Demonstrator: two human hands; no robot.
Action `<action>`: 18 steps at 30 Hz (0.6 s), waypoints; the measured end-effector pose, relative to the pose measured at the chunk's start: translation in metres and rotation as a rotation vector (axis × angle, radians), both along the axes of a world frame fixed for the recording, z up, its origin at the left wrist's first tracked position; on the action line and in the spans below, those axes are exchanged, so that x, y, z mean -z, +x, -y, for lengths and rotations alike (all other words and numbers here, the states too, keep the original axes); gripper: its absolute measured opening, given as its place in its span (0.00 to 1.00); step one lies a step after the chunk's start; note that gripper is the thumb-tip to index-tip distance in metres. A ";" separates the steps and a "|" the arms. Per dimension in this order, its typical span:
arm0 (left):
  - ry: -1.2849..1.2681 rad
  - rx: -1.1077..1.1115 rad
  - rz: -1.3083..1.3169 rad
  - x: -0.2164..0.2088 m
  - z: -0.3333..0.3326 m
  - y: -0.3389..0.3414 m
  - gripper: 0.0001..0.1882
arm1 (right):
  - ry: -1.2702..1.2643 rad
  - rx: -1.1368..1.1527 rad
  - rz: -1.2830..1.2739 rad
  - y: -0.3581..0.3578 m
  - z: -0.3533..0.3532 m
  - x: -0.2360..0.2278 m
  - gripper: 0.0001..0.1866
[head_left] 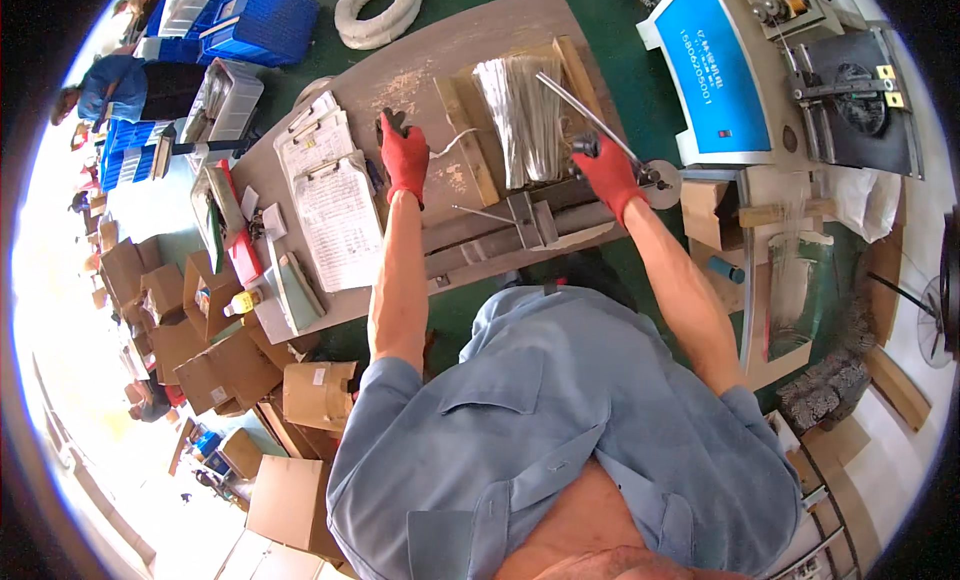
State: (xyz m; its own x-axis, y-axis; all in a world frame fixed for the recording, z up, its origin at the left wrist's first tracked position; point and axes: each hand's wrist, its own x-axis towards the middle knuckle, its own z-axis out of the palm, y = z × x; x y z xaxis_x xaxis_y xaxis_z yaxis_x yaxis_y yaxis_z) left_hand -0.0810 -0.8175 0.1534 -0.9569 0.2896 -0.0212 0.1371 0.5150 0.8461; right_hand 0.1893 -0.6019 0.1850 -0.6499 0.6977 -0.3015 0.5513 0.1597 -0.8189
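Note:
My left hand (pixel 404 162), in a red glove with dark fingertips, is over the bench beside two clipboards with papers (pixel 340 218). Its fingers are bent together; what they hold, if anything, is hidden. A thin white cord (pixel 458 142) runs from beside this hand toward a wooden frame (pixel 468 145). Inside that frame lies a bundle of long silvery strips (pixel 520 120). My right hand (pixel 606 172), gloved alike, is closed at the frame's right side, close to a slanting metal rod (pixel 580 107). Its grip is too hidden to make out. Below it, a metal bar fixture (pixel 535 220) lies along the bench's near edge.
A machine with a blue panel (pixel 715 70) stands at the right, near a round metal disc (pixel 661 185). Cardboard boxes (pixel 235 370) crowd the left, with blue crates (pixel 258 25) farther back. A white coil (pixel 377 12) lies beyond the bench (pixel 400 75). Another person (pixel 110 85) is far left.

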 end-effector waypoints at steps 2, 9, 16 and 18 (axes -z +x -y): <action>-0.046 0.025 -0.028 0.015 0.011 -0.016 0.28 | 0.069 -0.024 0.027 -0.024 -0.001 0.020 0.22; 0.421 -0.068 0.339 0.008 0.010 -0.010 0.25 | 0.139 0.009 0.048 -0.036 -0.003 0.050 0.21; -0.229 0.289 -0.594 -0.036 -0.031 0.028 0.26 | 0.005 -0.004 0.119 -0.038 -0.008 0.062 0.30; -0.281 0.523 -0.490 -0.048 -0.055 0.054 0.31 | 0.026 0.025 0.133 -0.045 -0.007 0.069 0.31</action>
State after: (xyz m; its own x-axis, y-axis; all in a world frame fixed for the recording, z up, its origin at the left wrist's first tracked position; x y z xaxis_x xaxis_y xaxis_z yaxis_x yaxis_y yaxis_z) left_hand -0.0274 -0.7629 0.2011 -0.6157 0.7536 0.2302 0.7476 0.4664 0.4729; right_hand 0.1445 -0.5947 0.1161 -0.5880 0.7219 -0.3649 0.6584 0.1652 -0.7343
